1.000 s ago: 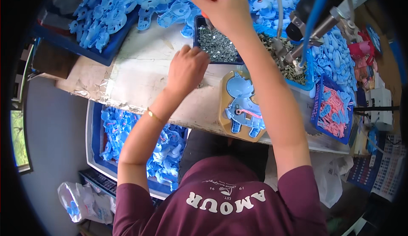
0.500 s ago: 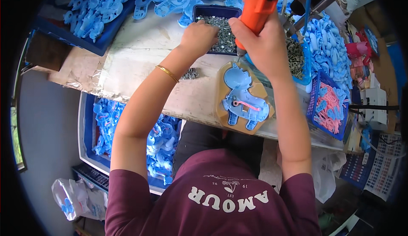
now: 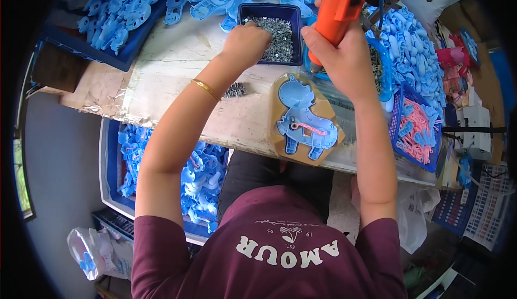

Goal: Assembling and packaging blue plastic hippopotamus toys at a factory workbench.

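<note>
My left hand (image 3: 247, 44) is over the left side of a dark blue tray (image 3: 298, 35) full of small metal screws (image 3: 280, 36). Its fingers are curled together, and whatever they may hold is hidden. In my right hand (image 3: 340, 51) is an orange power screwdriver (image 3: 339, 11), tip down near the tray's right side. Nearer me, a tan holding block (image 3: 327, 117) cradles a light blue plastic animal-shaped shell half (image 3: 295, 95). A thin pink plastic piece (image 3: 312, 129) lies inside the shell. Some loose screws (image 3: 235, 90) form a small pile below my left wrist.
Blue shells fill a bin (image 3: 123, 61) at far left and another bin (image 3: 111, 153) below the table edge. At right stand a light blue basin (image 3: 386, 89) of metal parts, a heap of blue pieces (image 3: 414, 51) and a purple-blue basket (image 3: 396, 118) with pink pieces.
My right hand has moved the screwdriver a little to the right, away from the block. My left hand has stayed at the screw tray. The whole view has shifted slightly.
</note>
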`<move>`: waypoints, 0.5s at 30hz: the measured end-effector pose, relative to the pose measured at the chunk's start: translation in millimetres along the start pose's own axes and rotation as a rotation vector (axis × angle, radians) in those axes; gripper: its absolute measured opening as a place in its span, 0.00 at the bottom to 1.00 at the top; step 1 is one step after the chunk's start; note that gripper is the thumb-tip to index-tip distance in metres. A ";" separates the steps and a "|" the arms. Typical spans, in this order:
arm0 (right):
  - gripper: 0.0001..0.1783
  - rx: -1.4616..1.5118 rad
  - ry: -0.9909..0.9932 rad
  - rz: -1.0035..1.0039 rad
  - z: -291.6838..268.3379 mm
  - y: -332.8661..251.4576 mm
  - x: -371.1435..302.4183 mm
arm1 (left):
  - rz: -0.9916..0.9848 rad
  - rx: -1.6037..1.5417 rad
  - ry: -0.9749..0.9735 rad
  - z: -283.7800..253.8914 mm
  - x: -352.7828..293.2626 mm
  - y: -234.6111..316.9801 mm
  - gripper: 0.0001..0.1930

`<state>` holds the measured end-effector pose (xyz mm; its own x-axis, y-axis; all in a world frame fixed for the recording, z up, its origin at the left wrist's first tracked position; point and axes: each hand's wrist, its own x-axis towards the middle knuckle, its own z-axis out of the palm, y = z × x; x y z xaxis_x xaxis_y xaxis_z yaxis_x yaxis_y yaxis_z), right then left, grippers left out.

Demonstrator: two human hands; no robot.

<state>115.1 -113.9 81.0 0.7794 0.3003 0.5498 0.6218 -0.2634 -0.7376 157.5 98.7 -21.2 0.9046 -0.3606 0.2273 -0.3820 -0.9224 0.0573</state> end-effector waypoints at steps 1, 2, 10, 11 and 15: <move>0.25 0.014 -0.010 -0.010 -1.6 0.8 0.2 | 0.032 0.061 0.063 1.9 -2.4 -1.3 0.07; 0.25 0.023 -0.017 -0.015 -4.2 2.9 -1.0 | 0.036 0.059 0.060 -1.8 -3.9 0.9 0.07; 0.22 0.360 -0.102 0.083 -16.2 -10.1 -15.7 | 0.412 -0.312 0.317 -29.8 -42.3 63.7 0.08; 0.21 0.461 -0.115 0.084 -15.2 -16.6 -19.0 | 0.406 -0.386 0.326 -29.3 -50.0 73.0 0.08; 0.16 0.577 -0.022 0.192 -9.8 -38.2 -27.9 | 0.314 -0.638 0.275 -27.4 -69.1 102.0 0.10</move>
<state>70.3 -121.3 97.7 0.8679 0.3174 0.3820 0.3232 0.2230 -0.9197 50.8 33.3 -4.4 0.6877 -0.4684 0.5547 -0.7244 -0.4934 0.4815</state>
